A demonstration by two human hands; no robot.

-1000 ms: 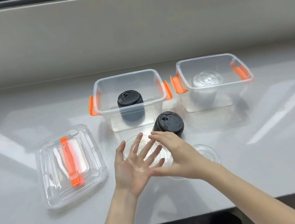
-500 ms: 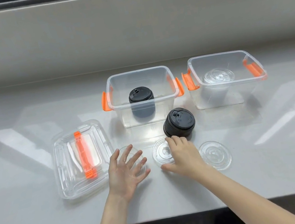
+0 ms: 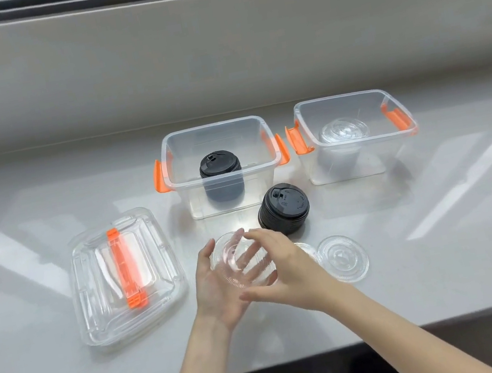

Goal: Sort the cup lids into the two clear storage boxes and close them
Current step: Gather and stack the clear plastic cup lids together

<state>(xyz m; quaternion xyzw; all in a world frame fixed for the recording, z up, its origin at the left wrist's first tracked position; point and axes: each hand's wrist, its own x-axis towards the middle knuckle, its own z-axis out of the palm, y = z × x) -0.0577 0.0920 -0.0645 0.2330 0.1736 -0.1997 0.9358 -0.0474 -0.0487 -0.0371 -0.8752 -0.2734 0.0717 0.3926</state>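
Newly lifted clear lids (image 3: 241, 264) between both hands (image 3: 254, 280).

Lid stack (image 3: 283, 209) before left box (image 3: 221, 167)

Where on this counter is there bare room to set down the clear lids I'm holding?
Bare counter lies right of the loose clear lid, and also left of the stacked box covers. It is crowded between the left box, the black lid stack and your hands, left and right.
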